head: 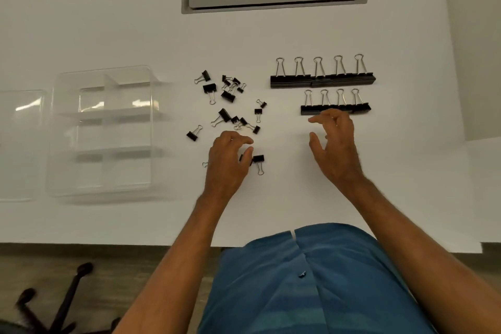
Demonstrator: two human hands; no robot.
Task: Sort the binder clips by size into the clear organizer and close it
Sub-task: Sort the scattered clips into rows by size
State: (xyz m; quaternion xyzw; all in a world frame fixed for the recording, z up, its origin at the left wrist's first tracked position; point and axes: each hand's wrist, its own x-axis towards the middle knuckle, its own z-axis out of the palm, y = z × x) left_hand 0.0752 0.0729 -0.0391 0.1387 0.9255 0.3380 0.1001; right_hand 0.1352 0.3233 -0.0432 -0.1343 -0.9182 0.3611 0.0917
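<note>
On the white worktop point(135, 22) the clear organizer point(103, 130) stands open and empty at the left, its long axis running away from the person, its dividers crossing it. Its lid point(20, 144) lies just beside it, further left. Because walls and dividers are transparent, a clip could easily be dropped into the wrong compartment, or strike a rim and bounce out.

The row of five large binder clips point(322, 80) runs left to right across the far right of the worktop, wire handles pointing away from the person. The row of four medium binder clips point(335, 108) lies parallel and nearer, handles pointing the same way. The right hand point(334, 146) hovers just at this row, fingers spread and curled, holding nothing; a careless brush would likely knock the line askew.

The scattered small binder clips point(230, 106) lie between organizer and rows, pointing every way, some tangled by their handles, so lifting one may drag a neighbour and mix two sizes. The left hand point(230, 160) is half closed, thumb and fingers pinching toward a small clip point(259, 161) whose handles point toward the person; whether it has a grip, I cannot tell.
</note>
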